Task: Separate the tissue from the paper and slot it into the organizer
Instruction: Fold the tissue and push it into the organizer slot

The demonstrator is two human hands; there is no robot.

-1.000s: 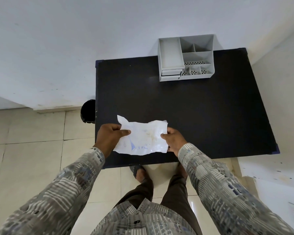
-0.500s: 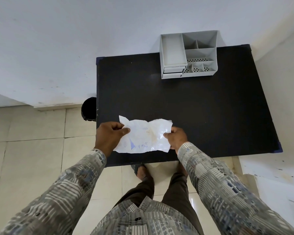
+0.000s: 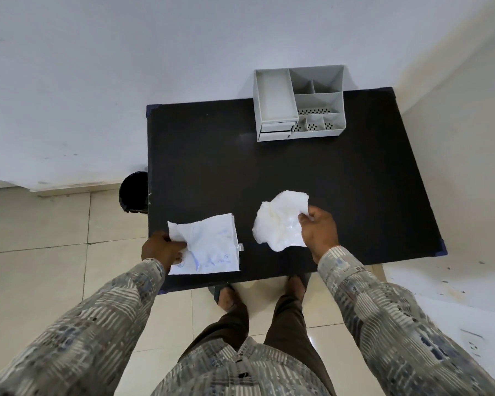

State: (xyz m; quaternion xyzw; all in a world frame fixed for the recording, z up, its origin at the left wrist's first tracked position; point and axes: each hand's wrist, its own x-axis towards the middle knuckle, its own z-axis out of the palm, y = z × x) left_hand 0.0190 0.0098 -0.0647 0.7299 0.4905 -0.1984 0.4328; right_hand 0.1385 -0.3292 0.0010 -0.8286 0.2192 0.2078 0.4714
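A black table with blue corner caps stands against a plain white wall, with a second white wall closing the corner on the right. The floor is pale glossy tile, and a round black bin sits on it just beside the table's left edge. At the far edge of the table, against the wall, stands a grey organizer with one long tray on its left, several smaller compartments on its right and two small drawers at the front; all its compartments look empty. Near the front edge, the left hand pinches the left side of a flat white paper printed with faint blue marks, which lies on or just over the table. Well apart from it to the right, the right hand grips a crumpled white tissue by its right edge, fingers curled around it, holding it above the tabletop. Patterned sleeves cover both arms.
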